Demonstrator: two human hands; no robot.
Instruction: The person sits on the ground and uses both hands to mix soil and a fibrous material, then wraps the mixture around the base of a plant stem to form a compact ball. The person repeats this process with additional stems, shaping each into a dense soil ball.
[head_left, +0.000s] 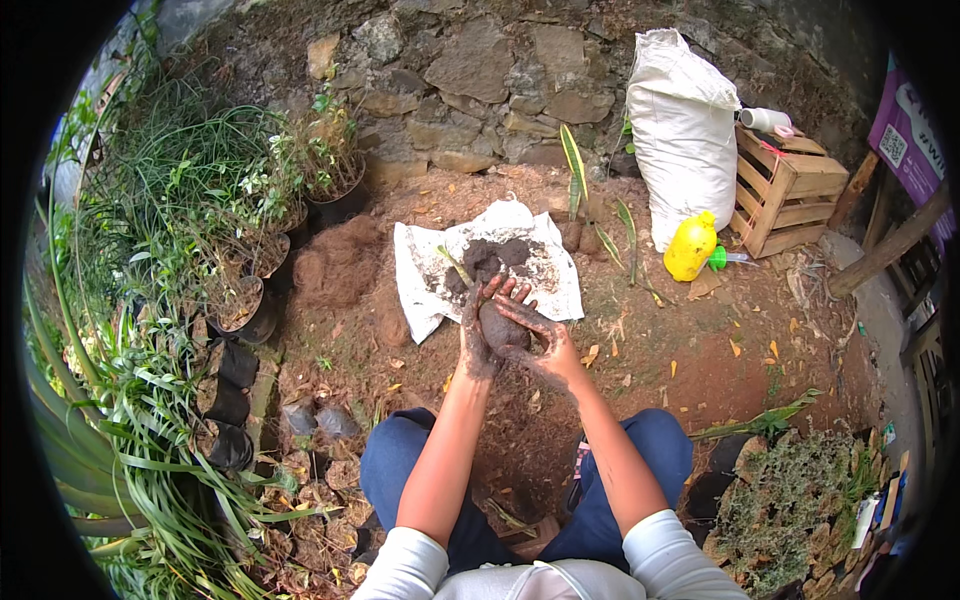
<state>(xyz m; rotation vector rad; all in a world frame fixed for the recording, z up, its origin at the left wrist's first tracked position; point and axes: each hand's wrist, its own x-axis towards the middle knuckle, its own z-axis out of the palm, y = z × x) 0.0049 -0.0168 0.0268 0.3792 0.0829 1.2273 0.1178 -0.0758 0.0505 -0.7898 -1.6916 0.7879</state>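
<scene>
Between my muddy palms sits a rounded ball of dark wet soil (501, 330). My left hand (477, 334) cups it from the left side, and my right hand (551, 341) curves over it from the right. Both hands are coated with mud. Just beyond them a white woven sack (559, 277) lies spread on the ground, with loose dark soil (487, 259) heaped on it. A pale green leaf cutting (454, 264) rises at a tilt beside the soil, its lower end hidden behind my left fingers.
Brown fibre (337, 262) lies left of the sack, near potted plants (251, 311). Variegated snake plant leaves (576, 176) stand by the stone wall (472, 67). At the right are a full white sack (679, 135), a yellow bottle (690, 247) and a wooden crate (799, 191).
</scene>
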